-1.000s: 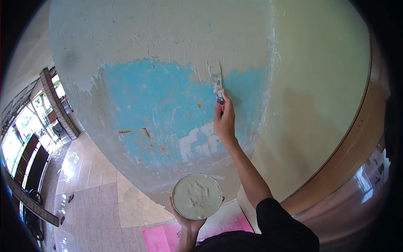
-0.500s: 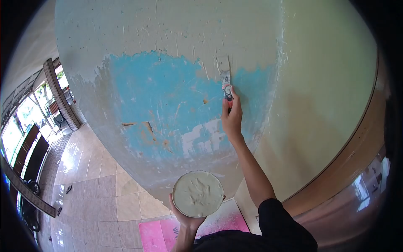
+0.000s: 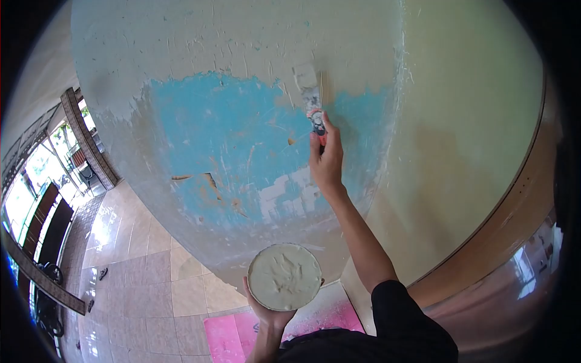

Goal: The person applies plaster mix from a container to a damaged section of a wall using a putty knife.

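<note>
My right hand (image 3: pixel 327 158) is closed round the handle of a putty knife (image 3: pixel 310 94), its blade pointing up. That blade, smeared with pale putty, lies close to the wall (image 3: pixel 242 36) just above the upper edge of a bright blue patch (image 3: pixel 224 133). Low in the view my left hand (image 3: pixel 270 311) supports a round tub (image 3: pixel 249 284) from below, fingers curled round its side. Grey-green putty (image 3: pixel 284 277) fills the tub almost to the rim, its surface ridged.
A pale green wall (image 3: pixel 466 121) meets the painted wall at a corner on the right. Below me lies a pink sheet (image 3: pixel 227 339) on the tiled floor (image 3: pixel 139 296). Sandals (image 3: pixel 103 273) and a dark bench (image 3: pixel 51 230) are at the left.
The putty knife has shifted slightly left and up along the wall, and its blade has turned to show more of its face. My left hand still holds the tub in nearly the same place.
</note>
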`<state>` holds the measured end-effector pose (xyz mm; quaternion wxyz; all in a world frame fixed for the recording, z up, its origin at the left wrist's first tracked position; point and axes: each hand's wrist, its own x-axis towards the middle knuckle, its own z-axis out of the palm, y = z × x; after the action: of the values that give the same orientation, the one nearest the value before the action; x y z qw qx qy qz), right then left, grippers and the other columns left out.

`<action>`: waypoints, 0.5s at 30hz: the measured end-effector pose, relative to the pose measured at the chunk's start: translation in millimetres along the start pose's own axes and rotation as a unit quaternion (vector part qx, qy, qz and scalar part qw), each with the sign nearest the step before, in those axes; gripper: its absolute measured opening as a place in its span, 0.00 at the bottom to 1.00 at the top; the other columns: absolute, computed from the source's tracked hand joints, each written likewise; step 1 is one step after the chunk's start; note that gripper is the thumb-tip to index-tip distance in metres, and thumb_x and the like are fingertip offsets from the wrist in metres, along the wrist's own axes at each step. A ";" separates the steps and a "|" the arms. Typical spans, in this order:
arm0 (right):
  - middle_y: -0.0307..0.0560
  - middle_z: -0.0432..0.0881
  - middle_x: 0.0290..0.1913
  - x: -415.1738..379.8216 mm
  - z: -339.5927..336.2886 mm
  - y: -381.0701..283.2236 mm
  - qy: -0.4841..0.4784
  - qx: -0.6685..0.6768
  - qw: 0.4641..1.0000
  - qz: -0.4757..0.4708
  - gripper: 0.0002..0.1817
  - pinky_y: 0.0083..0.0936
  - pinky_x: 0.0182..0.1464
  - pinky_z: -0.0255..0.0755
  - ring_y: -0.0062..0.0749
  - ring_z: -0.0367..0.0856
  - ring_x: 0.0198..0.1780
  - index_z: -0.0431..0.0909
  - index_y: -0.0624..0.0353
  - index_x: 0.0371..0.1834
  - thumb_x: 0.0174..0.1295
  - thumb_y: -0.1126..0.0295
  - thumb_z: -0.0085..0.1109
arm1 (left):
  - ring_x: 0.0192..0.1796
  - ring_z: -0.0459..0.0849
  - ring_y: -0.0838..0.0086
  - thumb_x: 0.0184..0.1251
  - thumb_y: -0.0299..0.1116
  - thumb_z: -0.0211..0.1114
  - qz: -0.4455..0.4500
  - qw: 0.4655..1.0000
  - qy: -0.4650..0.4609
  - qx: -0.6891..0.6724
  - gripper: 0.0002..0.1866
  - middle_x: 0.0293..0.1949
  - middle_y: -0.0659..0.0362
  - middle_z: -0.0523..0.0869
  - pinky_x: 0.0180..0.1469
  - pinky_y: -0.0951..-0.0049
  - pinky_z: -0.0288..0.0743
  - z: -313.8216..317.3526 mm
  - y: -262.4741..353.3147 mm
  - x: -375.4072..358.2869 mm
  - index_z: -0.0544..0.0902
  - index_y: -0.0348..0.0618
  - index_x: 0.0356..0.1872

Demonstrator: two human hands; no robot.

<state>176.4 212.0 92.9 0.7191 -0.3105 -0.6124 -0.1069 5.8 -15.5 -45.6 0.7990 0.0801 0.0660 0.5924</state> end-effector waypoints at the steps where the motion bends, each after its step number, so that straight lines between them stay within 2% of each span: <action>1: 0.50 0.70 0.40 -1.7 2.6 0.0 0.001 0.002 1.000 -0.001 0.27 0.28 0.40 0.70 0.35 0.72 0.37 0.64 0.61 0.71 0.69 0.76 0.55 | 0.73 0.60 0.51 0.61 0.72 0.49 -0.001 1.000 -0.003 -0.003 0.45 0.73 0.56 0.62 0.73 0.37 0.50 -0.1 -0.2 -0.2 0.62 0.56 0.74; 3: 0.50 0.70 0.40 -15.7 7.0 3.2 -0.043 -0.043 0.998 0.003 0.27 0.29 0.40 0.71 0.36 0.73 0.37 0.63 0.61 0.72 0.70 0.76 0.55 | 0.73 0.60 0.52 0.61 0.72 0.49 0.002 1.000 0.011 -0.002 0.45 0.73 0.56 0.62 0.73 0.37 0.50 1.5 -1.6 -1.4 0.62 0.56 0.74; 5: 0.50 0.70 0.41 -45.5 6.1 14.4 -0.044 -0.043 0.998 0.001 0.27 0.29 0.41 0.71 0.37 0.73 0.37 0.62 0.61 0.72 0.70 0.76 0.54 | 0.73 0.60 0.52 0.61 0.72 0.49 0.006 1.000 0.024 0.000 0.45 0.73 0.56 0.62 0.73 0.37 0.50 -0.3 -0.3 -2.2 0.61 0.56 0.74; 7: 0.50 0.69 0.40 -75.6 2.3 21.0 -0.043 -0.037 0.997 0.044 0.27 0.29 0.40 0.70 0.35 0.72 0.37 0.63 0.62 0.72 0.69 0.76 0.55 | 0.72 0.60 0.49 0.60 0.70 0.53 0.007 0.999 0.015 -0.037 0.44 0.72 0.54 0.62 0.69 0.28 0.52 -6.9 0.2 -2.9 0.62 0.54 0.73; 10: 0.48 0.68 0.39 -92.1 -8.9 13.2 -0.050 -0.008 0.994 0.098 0.27 0.27 0.40 0.69 0.34 0.70 0.36 0.63 0.61 0.71 0.69 0.76 0.55 | 0.72 0.60 0.49 0.60 0.70 0.53 0.016 0.999 0.027 -0.037 0.44 0.72 0.54 0.62 0.70 0.29 0.53 -7.8 0.5 -3.6 0.62 0.54 0.73; 11: 0.48 0.68 0.39 -87.6 -7.5 14.8 -0.050 -0.009 0.994 0.098 0.27 0.27 0.40 0.69 0.34 0.70 0.36 0.63 0.61 0.71 0.69 0.76 0.55 | 0.72 0.60 0.49 0.60 0.70 0.53 0.016 0.999 0.027 -0.038 0.44 0.72 0.54 0.62 0.70 0.29 0.53 -7.1 0.7 -3.1 0.62 0.54 0.73; 13: 0.48 0.67 0.38 -54.6 -2.1 2.0 -0.021 -0.010 1.000 0.006 0.27 0.25 0.39 0.68 0.32 0.68 0.35 0.63 0.61 0.71 0.69 0.76 0.56 | 0.72 0.60 0.49 0.61 0.70 0.52 0.012 1.000 0.007 -0.023 0.44 0.72 0.54 0.62 0.70 0.29 0.53 -4.2 1.0 -3.7 0.62 0.54 0.73; 15: 0.48 0.68 0.39 -27.4 7.4 -7.3 -0.021 -0.003 1.000 0.002 0.28 0.27 0.39 0.69 0.33 0.70 0.35 0.63 0.61 0.72 0.69 0.77 0.55 | 0.72 0.60 0.49 0.61 0.70 0.52 0.005 0.999 0.016 -0.046 0.44 0.72 0.54 0.62 0.70 0.30 0.53 -1.6 1.2 -3.8 0.62 0.54 0.73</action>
<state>160.3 204.3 69.7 0.7052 -0.3161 -0.6265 -0.1008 3.3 -18.7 -46.9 0.7976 0.0337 0.0506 0.6001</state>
